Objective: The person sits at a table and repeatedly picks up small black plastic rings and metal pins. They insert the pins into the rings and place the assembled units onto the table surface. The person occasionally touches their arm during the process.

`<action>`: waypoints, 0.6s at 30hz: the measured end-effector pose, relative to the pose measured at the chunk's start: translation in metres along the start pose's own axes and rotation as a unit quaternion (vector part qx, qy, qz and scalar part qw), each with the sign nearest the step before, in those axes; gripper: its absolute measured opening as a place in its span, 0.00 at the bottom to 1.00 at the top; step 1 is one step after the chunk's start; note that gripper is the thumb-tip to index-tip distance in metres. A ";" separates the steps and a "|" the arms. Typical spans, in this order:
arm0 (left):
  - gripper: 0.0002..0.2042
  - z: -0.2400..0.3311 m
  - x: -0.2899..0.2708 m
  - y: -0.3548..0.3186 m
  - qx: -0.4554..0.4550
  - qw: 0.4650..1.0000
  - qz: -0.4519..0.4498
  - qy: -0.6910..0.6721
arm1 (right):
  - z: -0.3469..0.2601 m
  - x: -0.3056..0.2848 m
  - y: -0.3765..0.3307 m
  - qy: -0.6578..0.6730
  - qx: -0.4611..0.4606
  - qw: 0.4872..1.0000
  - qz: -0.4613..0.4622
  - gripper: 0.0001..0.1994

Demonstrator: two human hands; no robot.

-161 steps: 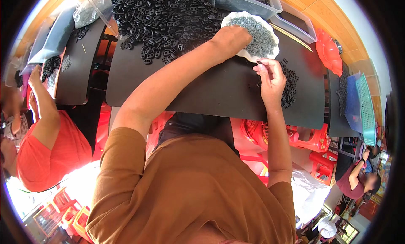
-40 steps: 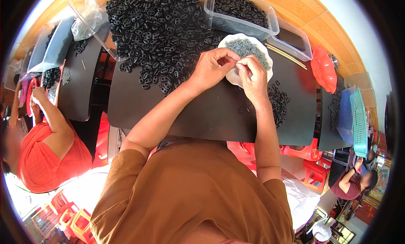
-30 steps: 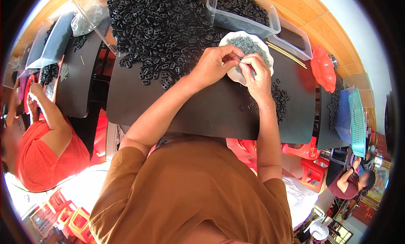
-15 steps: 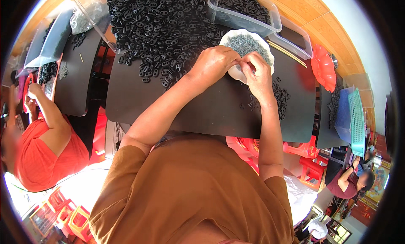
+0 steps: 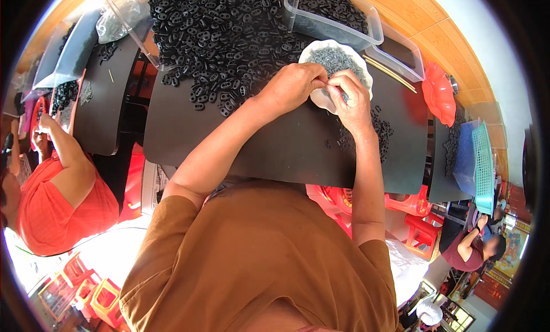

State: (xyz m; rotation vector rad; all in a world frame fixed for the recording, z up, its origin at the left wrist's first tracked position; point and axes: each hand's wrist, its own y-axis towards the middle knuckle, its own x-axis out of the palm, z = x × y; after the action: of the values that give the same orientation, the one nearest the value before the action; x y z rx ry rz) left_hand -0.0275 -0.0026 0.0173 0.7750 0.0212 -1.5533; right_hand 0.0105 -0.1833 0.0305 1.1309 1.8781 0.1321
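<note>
My left hand (image 5: 291, 86) and my right hand (image 5: 351, 101) meet fingertip to fingertip over the near rim of a white scalloped bowl (image 5: 368, 81). Both are closed in a pinch; whatever they hold is too small to make out. Inside the bowl lies a heap of small grey, translucent pieces (image 5: 335, 59). Left of the bowl spreads a large pile of black oval pieces with holes (image 5: 223, 39). Smaller black pieces (image 5: 381, 132) are scattered on the dark table (image 5: 275, 154), beside my right wrist.
Behind the bowl stands a clear plastic tub (image 5: 332, 31) with black pieces in it. Two thin sticks (image 5: 391, 74) and a red scalloped dish (image 5: 439, 94) are at the right. A co-worker in red (image 5: 69, 200) sits at the left table; another person (image 5: 468, 249) is far right.
My right hand's fingers have shifted slightly, while both hands stay together over the bowl's near rim. The co-worker on the left has moved a little.
</note>
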 end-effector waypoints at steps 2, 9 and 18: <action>0.05 0.001 0.000 0.000 -0.007 1.000 0.001 0.003 | -0.002 -0.002 0.002 -0.017 -0.004 1.000 -0.005 0.05; 0.06 0.000 -0.002 0.001 -0.003 1.000 0.022 -0.002 | -0.004 0.000 0.008 -0.003 -0.008 1.000 0.003 0.07; 0.07 0.004 -0.005 0.002 -0.016 0.999 0.033 0.006 | -0.003 0.012 0.010 0.044 -0.001 0.998 0.050 0.07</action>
State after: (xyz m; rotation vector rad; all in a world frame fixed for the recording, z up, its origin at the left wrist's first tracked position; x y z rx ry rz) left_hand -0.0276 -0.0001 0.0241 0.7522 0.0285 -1.4829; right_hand 0.0127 -0.1680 0.0292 1.2362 1.8981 0.2441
